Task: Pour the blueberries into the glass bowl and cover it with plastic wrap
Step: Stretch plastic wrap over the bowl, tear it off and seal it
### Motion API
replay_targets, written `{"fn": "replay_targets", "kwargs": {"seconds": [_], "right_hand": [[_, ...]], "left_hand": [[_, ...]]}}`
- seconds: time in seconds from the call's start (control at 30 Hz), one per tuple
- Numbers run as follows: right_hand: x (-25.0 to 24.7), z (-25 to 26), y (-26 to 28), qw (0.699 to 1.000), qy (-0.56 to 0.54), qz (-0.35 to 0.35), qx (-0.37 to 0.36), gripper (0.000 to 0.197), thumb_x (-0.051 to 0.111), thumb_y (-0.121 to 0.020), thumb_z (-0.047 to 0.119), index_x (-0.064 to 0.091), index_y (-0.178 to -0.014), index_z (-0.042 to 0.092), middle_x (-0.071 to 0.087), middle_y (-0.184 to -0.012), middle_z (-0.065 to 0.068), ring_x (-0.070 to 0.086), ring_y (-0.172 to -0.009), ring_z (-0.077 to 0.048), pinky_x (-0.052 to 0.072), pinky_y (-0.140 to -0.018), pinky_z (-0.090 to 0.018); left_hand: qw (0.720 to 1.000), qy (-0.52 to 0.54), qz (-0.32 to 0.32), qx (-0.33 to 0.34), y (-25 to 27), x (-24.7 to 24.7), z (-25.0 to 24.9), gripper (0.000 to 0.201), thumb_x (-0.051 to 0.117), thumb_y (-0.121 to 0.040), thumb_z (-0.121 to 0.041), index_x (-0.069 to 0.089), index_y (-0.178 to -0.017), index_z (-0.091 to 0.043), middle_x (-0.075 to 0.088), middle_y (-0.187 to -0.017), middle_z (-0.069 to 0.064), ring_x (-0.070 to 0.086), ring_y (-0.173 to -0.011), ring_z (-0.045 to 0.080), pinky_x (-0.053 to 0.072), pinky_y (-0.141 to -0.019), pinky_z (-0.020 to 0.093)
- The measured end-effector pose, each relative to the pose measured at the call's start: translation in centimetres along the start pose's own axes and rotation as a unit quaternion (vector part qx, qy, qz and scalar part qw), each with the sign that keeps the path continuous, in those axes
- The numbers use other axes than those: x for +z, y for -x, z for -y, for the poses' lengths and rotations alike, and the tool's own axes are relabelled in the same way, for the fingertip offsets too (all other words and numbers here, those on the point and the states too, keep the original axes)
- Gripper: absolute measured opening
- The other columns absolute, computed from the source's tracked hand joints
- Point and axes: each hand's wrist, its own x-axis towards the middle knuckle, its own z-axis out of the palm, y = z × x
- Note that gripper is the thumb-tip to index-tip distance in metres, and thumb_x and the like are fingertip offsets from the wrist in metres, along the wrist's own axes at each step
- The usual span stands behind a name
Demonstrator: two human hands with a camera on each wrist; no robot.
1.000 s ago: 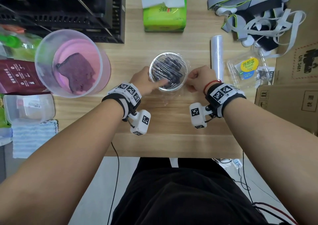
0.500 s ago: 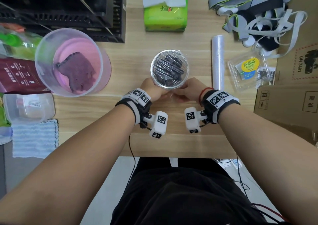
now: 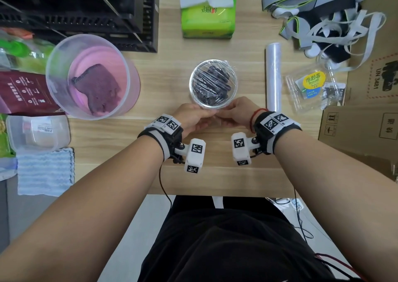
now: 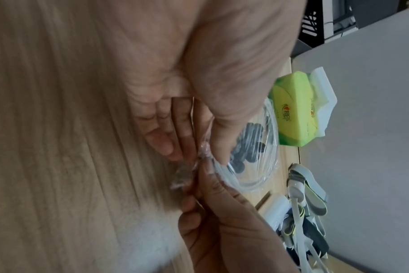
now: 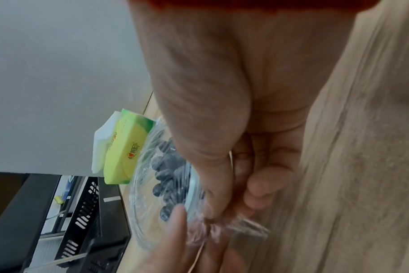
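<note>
The glass bowl [image 3: 233, 92] stands mid-table with dark blueberries [image 3: 212, 83] inside and plastic wrap [image 3: 206, 77] stretched over its top. Both hands meet at the bowl's near rim. My left hand [image 3: 200, 116] pinches the bunched edge of the wrap between thumb and fingers [image 4: 166, 144] in the left wrist view. My right hand [image 3: 231, 113] pinches the same loose wrap edge [image 5: 234, 227] from the other side in the right wrist view. The blueberries [image 5: 171, 177] show through the film there. The underside of the bowl is hidden.
The plastic wrap roll [image 3: 274, 74] lies right of the bowl, with the empty clear blueberry box [image 3: 312, 87] beyond it. A pink tub [image 3: 90, 77] stands at left, a green tissue pack [image 3: 206, 20] behind, and straps [image 3: 323, 12] and cardboard boxes [image 3: 361, 122] at right.
Both hands came from the bowl's left and right sides round to its near rim, where they now gather the wrap's edge. The bowl stays put.
</note>
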Motion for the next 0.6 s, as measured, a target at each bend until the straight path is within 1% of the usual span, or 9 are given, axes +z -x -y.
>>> {"fn": "replay_targets", "kwargs": {"seconds": [0.07, 0.13, 0.2, 0.27, 0.33, 0.4, 0.47, 0.5, 0.6], "right_hand": [[0.1, 0.1, 0.2, 0.999, -0.032, 0.024, -0.006, 0.013, 0.072, -0.088, 0.016, 0.074, -0.089, 0.003, 0.071, -0.068, -0.001, 0.061, -0.061, -0.012, 0.055, -0.061, -0.020], [-0.1, 0.1, 0.4, 0.993, -0.101, 0.054, -0.005, 0.010, 0.067, -0.091, 0.008, 0.072, -0.094, 0.000, 0.069, -0.073, -0.005, 0.060, -0.064, -0.013, 0.055, -0.061, -0.020], [-0.7, 0.3, 0.8, 0.987, -0.142, 0.070, 0.000, 0.016, 0.065, -0.092, 0.009, 0.071, -0.104, -0.001, 0.070, -0.082, -0.009, 0.062, -0.063, -0.013, 0.054, -0.059, -0.021], [-1.5, 0.8, 1.1, 0.988, -0.143, 0.062, 0.008, 0.027, 0.067, -0.091, 0.020, 0.071, -0.111, 0.002, 0.073, -0.095, -0.013, 0.066, -0.068, -0.015, 0.055, -0.059, -0.022], [-2.5, 1.5, 1.0, 0.987, -0.161, 0.017, 0.022, 0.043, 0.065, -0.091, 0.039, 0.070, -0.113, 0.002, 0.072, -0.105, -0.017, 0.068, -0.076, -0.020, 0.059, -0.063, -0.028], [-3.5, 2.4, 0.5, 0.977, -0.202, -0.066, 0.013, 0.058, 0.057, -0.092, 0.053, 0.065, -0.115, 0.001, 0.068, -0.100, -0.017, 0.067, -0.079, -0.026, 0.062, -0.070, -0.037], [-4.2, 3.4, 0.1, 0.965, -0.219, -0.139, -0.025, 0.058, 0.052, -0.096, 0.053, 0.058, -0.121, 0.001, 0.064, -0.095, -0.013, 0.066, -0.075, -0.027, 0.063, -0.069, -0.039], [-4.3, 3.9, 0.0, 0.966, -0.206, -0.153, -0.044, 0.054, 0.053, -0.097, 0.050, 0.056, -0.122, 0.003, 0.063, -0.094, -0.013, 0.066, -0.073, -0.026, 0.062, -0.067, -0.038], [-3.6, 4.6, -0.7, 0.982, -0.080, -0.153, -0.075, 0.036, 0.067, -0.092, 0.034, 0.057, -0.119, 0.012, 0.067, -0.098, -0.013, 0.071, -0.076, -0.026, 0.063, -0.069, -0.039]], "left_hand": [[0.999, 0.011, -0.029, 0.015, -0.1, 0.1, 0.3, 0.014, 0.076, -0.087, -0.012, 0.073, -0.099, -0.005, 0.075, -0.092, 0.007, 0.070, -0.083, 0.016, 0.057, -0.079, 0.028], [0.998, 0.028, -0.041, 0.024, -0.1, 0.2, 0.3, 0.012, 0.075, -0.088, -0.012, 0.074, -0.097, -0.004, 0.076, -0.089, 0.008, 0.071, -0.081, 0.018, 0.058, -0.076, 0.026], [0.997, 0.054, -0.044, 0.025, 0.2, 0.3, -0.1, 0.017, 0.073, -0.089, -0.011, 0.072, -0.102, 0.001, 0.075, -0.087, 0.009, 0.071, -0.079, 0.018, 0.058, -0.072, 0.025], [0.996, 0.070, -0.051, 0.026, 0.4, 0.3, -0.6, 0.016, 0.070, -0.090, -0.008, 0.069, -0.103, 0.001, 0.073, -0.086, 0.007, 0.070, -0.078, 0.018, 0.059, -0.074, 0.027], [0.996, 0.072, -0.052, 0.030, 0.5, 0.1, -1.0, 0.012, 0.064, -0.090, -0.003, 0.066, -0.102, -0.002, 0.071, -0.086, 0.007, 0.070, -0.081, 0.021, 0.060, -0.075, 0.029], [0.994, 0.084, -0.064, 0.032, 0.6, 0.1, -1.5, 0.015, 0.059, -0.092, -0.002, 0.062, -0.106, -0.003, 0.070, -0.098, 0.013, 0.068, -0.088, 0.024, 0.061, -0.067, 0.028], [0.989, 0.108, -0.091, 0.042, 0.6, -0.1, -1.8, 0.015, 0.055, -0.093, -0.001, 0.062, -0.105, -0.008, 0.067, -0.107, 0.018, 0.065, -0.090, 0.026, 0.059, -0.060, 0.025], [0.987, 0.110, -0.106, 0.052, 0.5, -0.2, -1.9, 0.014, 0.054, -0.092, -0.001, 0.062, -0.100, -0.009, 0.068, -0.108, 0.018, 0.065, -0.087, 0.025, 0.061, -0.062, 0.027], [0.980, 0.072, -0.166, 0.080, 0.2, -0.4, -2.0, 0.005, 0.063, -0.083, -0.006, 0.060, -0.088, -0.007, 0.075, -0.103, 0.018, 0.071, -0.076, 0.023, 0.062, -0.085, 0.045]]}}
